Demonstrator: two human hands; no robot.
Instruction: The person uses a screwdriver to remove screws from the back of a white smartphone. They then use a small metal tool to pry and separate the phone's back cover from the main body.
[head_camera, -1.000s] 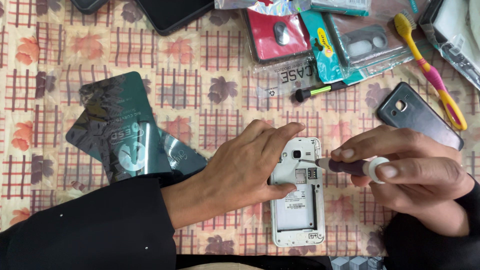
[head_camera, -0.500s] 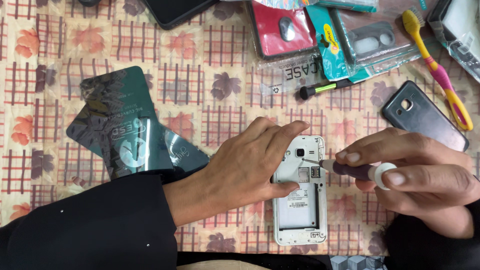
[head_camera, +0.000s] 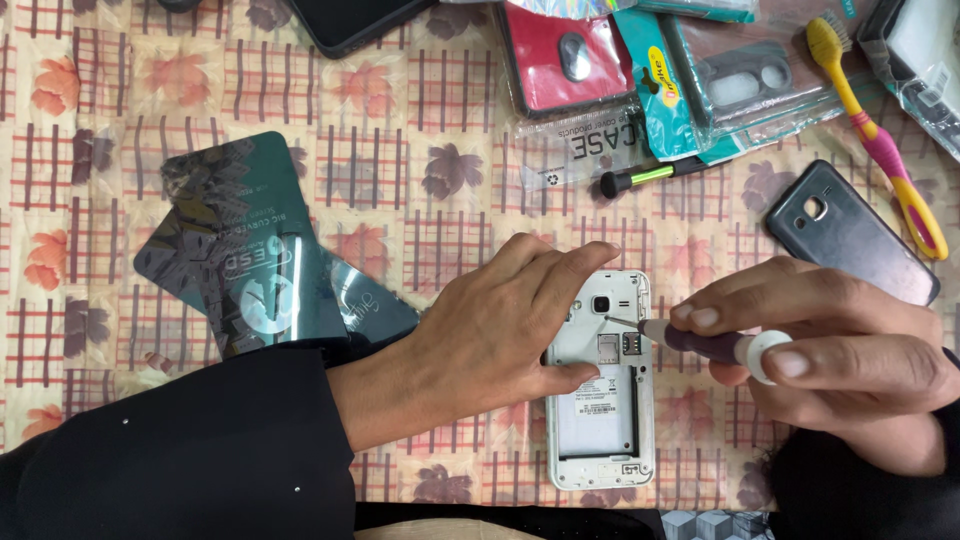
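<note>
The left hand (head_camera: 500, 325) lies spread, pinning the opened white phone (head_camera: 598, 385) flat on the desk (head_camera: 400, 200), while the right hand (head_camera: 840, 350) pinches a small screwdriver (head_camera: 690, 340) whose tip touches the phone's upper frame; light, rigid, probably fragile inside, best gripped by its edges.

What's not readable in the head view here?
- Screwdriver tip: too small to tell whether it sits in a screw on the open white phone.
- Phone's left edge: hidden under left hand.
- Screwdriver handle: partly wrapped by right hand.
- Packaged cases: cut by top edge.
</note>
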